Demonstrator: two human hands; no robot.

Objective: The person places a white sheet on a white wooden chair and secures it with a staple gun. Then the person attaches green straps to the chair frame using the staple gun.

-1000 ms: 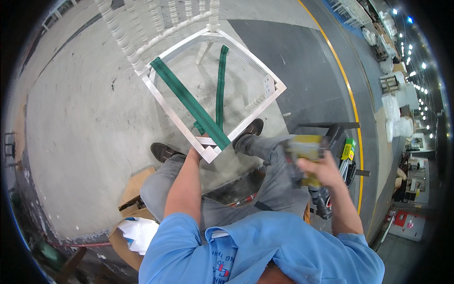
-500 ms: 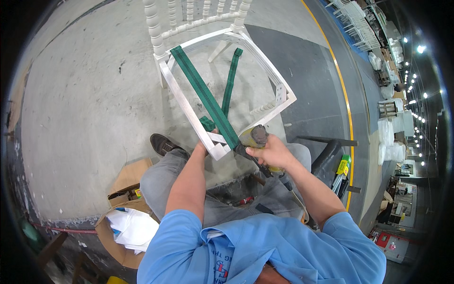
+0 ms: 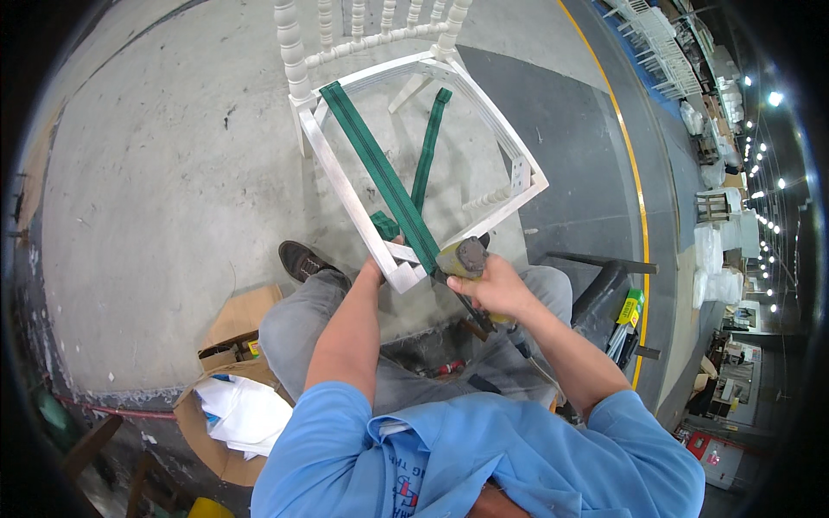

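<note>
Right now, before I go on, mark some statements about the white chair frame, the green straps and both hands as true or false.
1. Two green webbing straps cross the open seat of the white wooden chair frame. True.
2. The right hand is empty. False: it grips a worn grey-yellow tool at the frame's near corner.
3. The left hand rests on the cardboard box. False: it is at the near rail of the chair frame, beside the strap's end.
4. An open cardboard box holding white sheets sits on the floor at the person's left. True.
5. The chair has a padded seat fitted. False: the seat is an open frame, and the concrete floor shows through.
</note>
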